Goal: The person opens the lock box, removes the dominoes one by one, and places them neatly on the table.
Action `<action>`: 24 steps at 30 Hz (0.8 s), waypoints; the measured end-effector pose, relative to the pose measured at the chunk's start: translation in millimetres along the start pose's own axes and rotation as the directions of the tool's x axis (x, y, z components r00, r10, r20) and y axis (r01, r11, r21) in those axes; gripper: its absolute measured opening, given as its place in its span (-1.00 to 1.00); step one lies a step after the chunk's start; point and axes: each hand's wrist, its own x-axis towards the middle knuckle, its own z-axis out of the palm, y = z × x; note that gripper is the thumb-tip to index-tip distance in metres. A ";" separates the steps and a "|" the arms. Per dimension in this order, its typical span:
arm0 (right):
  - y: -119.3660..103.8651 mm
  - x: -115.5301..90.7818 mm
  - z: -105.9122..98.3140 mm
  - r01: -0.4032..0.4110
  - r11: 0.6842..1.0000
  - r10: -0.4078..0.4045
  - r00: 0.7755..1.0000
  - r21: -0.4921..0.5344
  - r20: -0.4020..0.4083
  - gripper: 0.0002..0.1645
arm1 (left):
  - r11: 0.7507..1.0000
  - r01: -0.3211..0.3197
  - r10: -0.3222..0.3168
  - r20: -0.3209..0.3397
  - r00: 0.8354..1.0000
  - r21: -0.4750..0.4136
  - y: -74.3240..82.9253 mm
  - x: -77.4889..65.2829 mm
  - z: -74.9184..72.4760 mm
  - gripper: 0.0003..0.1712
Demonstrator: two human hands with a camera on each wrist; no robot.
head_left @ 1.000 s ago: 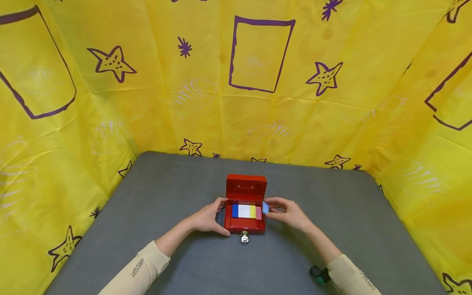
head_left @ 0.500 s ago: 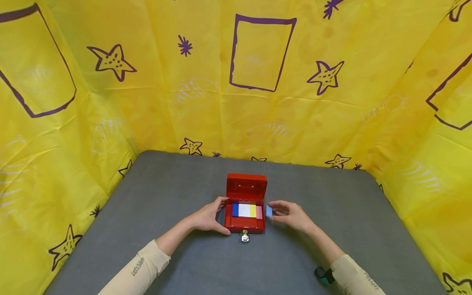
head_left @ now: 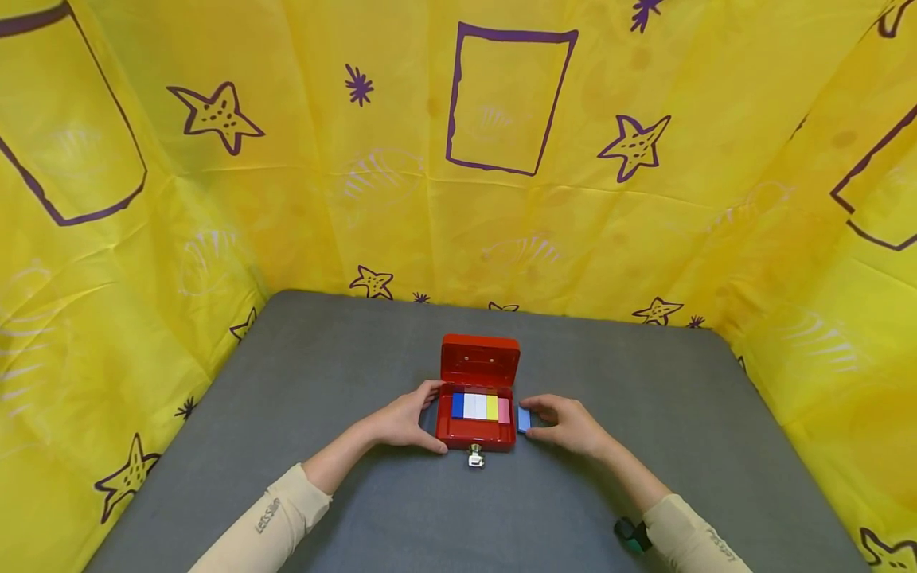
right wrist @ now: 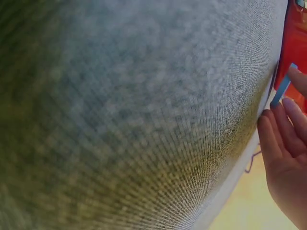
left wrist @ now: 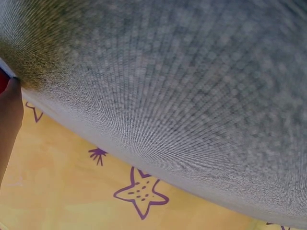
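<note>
An open red cash box (head_left: pixel 474 435) sits mid-table, its lid raised at the back. My left hand (head_left: pixel 403 420) holds its left side, thumb at the front corner and fingers at the back one. In the left wrist view, only part of that hand (left wrist: pixel 9 112) shows beside a red bit of the box (left wrist: pixel 3 80). Just off the box's right wall, my right hand (head_left: pixel 573 427) pinches a light blue rectangular block (head_left: pixel 524 420) between thumb and fingers. The right wrist view shows this block (right wrist: pixel 282 91) edge-on. Blue, white (head_left: pixel 475 406), yellow and pink pieces lie side by side inside the box.
A metal latch with a key-like silver piece (head_left: pixel 476 457) hangs at the box's front. The grey table (head_left: pixel 344 342) is enclosed by yellow printed cloth (head_left: pixel 401 207). A dark band (head_left: pixel 632 535) lies by the right sleeve.
My right hand has carried the light blue block slightly right and toward me, from over the box's right edge to beside it. The left hand stays on the box.
</note>
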 end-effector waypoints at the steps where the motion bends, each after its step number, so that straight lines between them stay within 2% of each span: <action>1: 0.0 0.0 0.2 0.009 1.000 -0.009 1.000 -0.013 0.002 -0.47 | 1.000 0.001 -0.001 -0.001 1.000 0.000 -0.1 -0.2 0.1 0.19; 13: -1.8 0.8 2.3 0.065 0.988 -0.063 0.998 -0.139 0.016 -0.45 | 1.000 0.018 -0.018 -0.007 1.000 0.003 -3.4 2.1 1.0 0.19; 24: -3.4 1.2 3.1 0.051 0.985 -0.050 0.999 -0.164 0.011 -0.43 | 0.999 0.034 -0.034 -0.008 0.999 0.002 -2.1 1.9 0.5 0.18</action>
